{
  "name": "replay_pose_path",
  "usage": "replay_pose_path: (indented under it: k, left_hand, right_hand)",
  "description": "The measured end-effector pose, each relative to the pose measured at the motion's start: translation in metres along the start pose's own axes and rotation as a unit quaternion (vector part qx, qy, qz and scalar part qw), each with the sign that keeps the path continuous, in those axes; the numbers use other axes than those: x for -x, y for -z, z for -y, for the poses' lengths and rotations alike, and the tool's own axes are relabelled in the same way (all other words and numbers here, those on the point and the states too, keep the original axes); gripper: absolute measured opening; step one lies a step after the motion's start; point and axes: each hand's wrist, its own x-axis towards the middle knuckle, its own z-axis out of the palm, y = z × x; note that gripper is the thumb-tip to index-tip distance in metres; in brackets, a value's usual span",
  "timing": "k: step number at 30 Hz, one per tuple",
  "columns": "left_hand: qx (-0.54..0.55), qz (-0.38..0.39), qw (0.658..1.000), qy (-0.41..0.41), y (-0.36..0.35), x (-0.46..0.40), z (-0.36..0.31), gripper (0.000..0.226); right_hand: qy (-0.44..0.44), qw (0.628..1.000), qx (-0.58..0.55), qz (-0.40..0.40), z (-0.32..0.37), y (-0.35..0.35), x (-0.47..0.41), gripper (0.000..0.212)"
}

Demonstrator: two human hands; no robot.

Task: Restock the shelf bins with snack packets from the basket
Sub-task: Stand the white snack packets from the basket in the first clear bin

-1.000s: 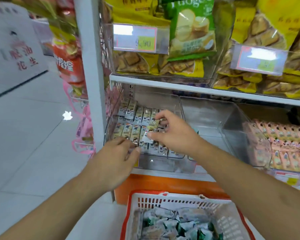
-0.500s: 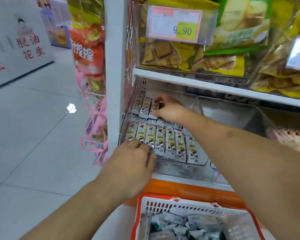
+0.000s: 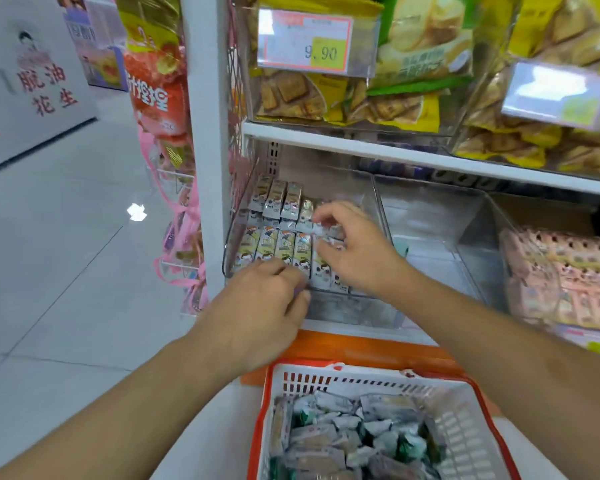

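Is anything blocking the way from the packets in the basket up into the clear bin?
Nothing visible blocks it. The white basket with the orange rim sits below the clear plastic bin, whose top is open. Only the left hand and right hand are over its rows of small packets.

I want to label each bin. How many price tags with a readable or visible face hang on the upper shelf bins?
2. One price tag, marked 9.90, hangs on the left upper bin. The second tag, too blurred to read, hangs on the right upper bin. More may lie beyond the frame's right edge.
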Motion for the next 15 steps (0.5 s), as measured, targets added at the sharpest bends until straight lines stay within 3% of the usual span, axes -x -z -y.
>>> replay_pose_path:
  k: [4,7,10,12,15]
  left_hand:
    - [0.005,0.009,0.999,-0.034,-0.01,0.01,-0.011,0.029]
    - [-0.014,0.019,0.999,-0.033,-0.029,0.018,-0.019,0.028]
    - [0.004,0.123,0.992,0.023,-0.06,0.03,-0.019,0.02]
    - [-0.019,0.212,0.976,0.046,-0.085,0.045,-0.015,0.024]
    - [-0.027,0.303,0.951,0.063,-0.118,0.067,-0.007,0.037]
  right_hand:
    - [0.006,0.999,-0.009,0.031,-0.001,0.01,0.089,0.022]
    - [-0.067,0.993,-0.005,0.097,-0.029,-0.004,0.148,0.019]
    - [-0.134,0.965,0.091,0.207,-0.081,-0.032,0.188,0.018]
    - [-0.175,0.93,0.157,0.282,-0.117,-0.049,0.211,0.033]
    - [-0.221,0.897,0.196,0.327,-0.16,-0.064,0.235,0.059]
